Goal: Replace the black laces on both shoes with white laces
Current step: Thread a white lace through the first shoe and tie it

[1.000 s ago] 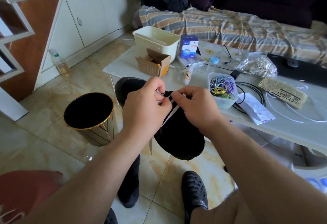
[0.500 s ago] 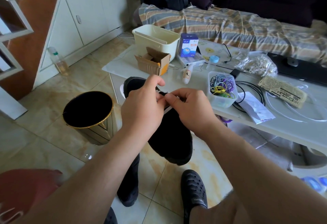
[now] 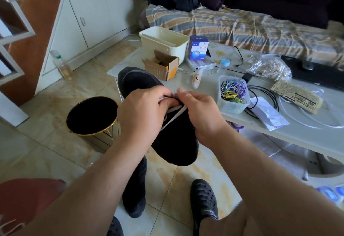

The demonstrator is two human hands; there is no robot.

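Marbled beige floor tiles (image 3: 55, 152) spread below the hands, where a second black shoe (image 3: 135, 194) lies on the floor under the left forearm, near a black bin with a gold rim (image 3: 92, 117) just left of the left hand (image 3: 143, 111). Both hands are curled at the middle of a black shoe (image 3: 175, 142) held in the air, the left hand and the right hand (image 3: 201, 112) each pinching a white lace (image 3: 173, 116) that runs slantwise across the shoe's top. Beyond and to the right of the hands stands a pale bench (image 3: 297, 133) carrying a cream tub (image 3: 163, 40), an open cardboard box (image 3: 161, 65), a blue-and-white carton (image 3: 197, 48) and a clear container of coloured bands (image 3: 233, 96), the last just right of the right hand. Farther back a striped cover (image 3: 242, 25) drapes a bed. The fingertips and the shoe's eyelets are hidden behind the knuckles, so where the lace enters cannot be made out. The bench's right end is cut off by the frame.
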